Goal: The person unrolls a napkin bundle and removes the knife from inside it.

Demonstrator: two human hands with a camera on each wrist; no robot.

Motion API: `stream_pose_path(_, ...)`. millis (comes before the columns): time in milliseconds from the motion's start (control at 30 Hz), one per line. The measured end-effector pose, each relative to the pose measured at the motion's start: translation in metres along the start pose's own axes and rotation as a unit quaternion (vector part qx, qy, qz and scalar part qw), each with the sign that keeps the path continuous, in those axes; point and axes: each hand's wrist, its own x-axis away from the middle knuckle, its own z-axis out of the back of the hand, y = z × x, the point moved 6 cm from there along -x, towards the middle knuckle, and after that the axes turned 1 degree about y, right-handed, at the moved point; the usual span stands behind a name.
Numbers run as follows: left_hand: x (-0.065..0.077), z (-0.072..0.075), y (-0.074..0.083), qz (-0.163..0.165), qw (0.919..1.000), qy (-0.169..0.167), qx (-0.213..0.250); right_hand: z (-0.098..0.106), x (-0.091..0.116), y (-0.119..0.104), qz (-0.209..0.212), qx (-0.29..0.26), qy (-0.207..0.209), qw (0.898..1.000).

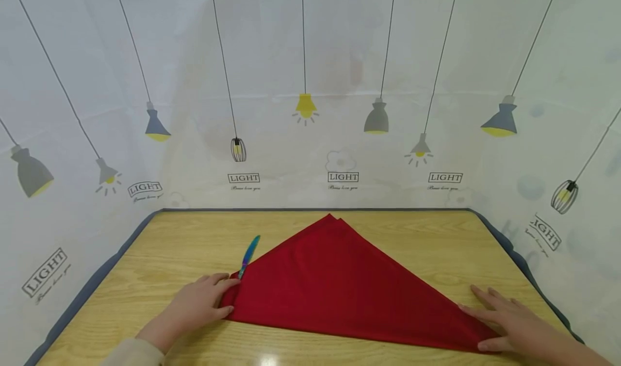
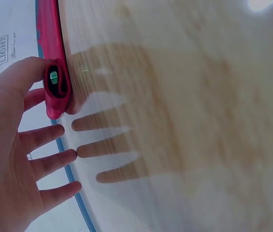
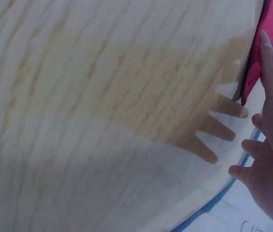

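A red cloth napkin [image 1: 335, 285] lies folded into a broad triangle on the wooden table, its peak pointing away from me. Its left end is turned over into a small roll [image 2: 58, 92], and a table knife [image 1: 249, 254] with a blue-green sheen sticks out from that fold; its other end shows green inside the roll. My left hand [image 1: 201, 304] pinches this rolled end between thumb and index finger, the other fingers spread. At the right corner, my right hand [image 1: 514, 320] rests with straight, spread fingers, its thumb [image 3: 268, 53] lying along the cloth.
The wooden table [image 1: 189, 242] has a dark blue edge [image 1: 310, 209]. Behind and on both sides hangs a pale sheet [image 1: 271, 48] printed with lamps and lettering, close to the table's borders.
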Motion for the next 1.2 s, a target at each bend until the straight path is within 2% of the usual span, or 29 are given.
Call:
stream_pose_path(500,0.0004,-0.0031,-0.0038,-0.009,0.9999,-0.006,0.010,-0.0002,0.0023,0.0071,0.010,-0.010,0.001,1.000)
stream_pose_path(867,0.0053,0.0034,-0.0050,0.001,0.9999,0.013,0.010,-0.0042,0.0051,0.0096,-0.019,-0.035,-0.028,0.999)
stream_pose_path(1200,0.0084,0.0047,-0.0067,0.002,0.9999,0.013,0.008,-0.0040,0.0042,0.0087,-0.023,-0.027,-0.023,0.999)
